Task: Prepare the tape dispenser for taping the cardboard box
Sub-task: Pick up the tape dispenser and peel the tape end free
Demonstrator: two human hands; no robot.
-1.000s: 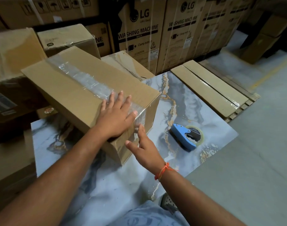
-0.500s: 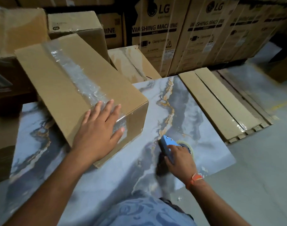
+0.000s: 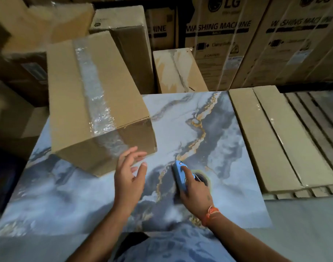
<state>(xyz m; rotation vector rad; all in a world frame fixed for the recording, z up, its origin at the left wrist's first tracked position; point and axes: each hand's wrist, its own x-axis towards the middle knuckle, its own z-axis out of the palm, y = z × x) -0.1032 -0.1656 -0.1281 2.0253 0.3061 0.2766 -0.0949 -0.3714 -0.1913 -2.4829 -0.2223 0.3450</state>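
Note:
A brown cardboard box (image 3: pixel 67 103) lies on the marbled tabletop (image 3: pixel 180 118), a strip of clear tape running along its top and down its near face. My left hand (image 3: pixel 128 178) hovers open just in front of the box's near corner, fingers spread, holding nothing. To its right, my right hand (image 3: pixel 195 190) grips the blue tape dispenser (image 3: pixel 178 173), index finger stretched along its top. The dispenser rests on or just above the tabletop. Its tape roll (image 3: pixel 204 179) shows partly behind my fingers.
Stacked cardboard boxes (image 3: pixel 124 29) crowd the back and left. Tall washing machine cartons (image 3: pixel 218 40) stand behind. A small box (image 3: pixel 178 70) sits at the table's far edge. Flat wrapped packages (image 3: pixel 265 138) lie on a pallet to the right. Grey floor (image 3: pixel 303 233) is at lower right.
My left hand has come off the box top and now hovers open in front of it. My right hand reached the dispenser and closed around it.

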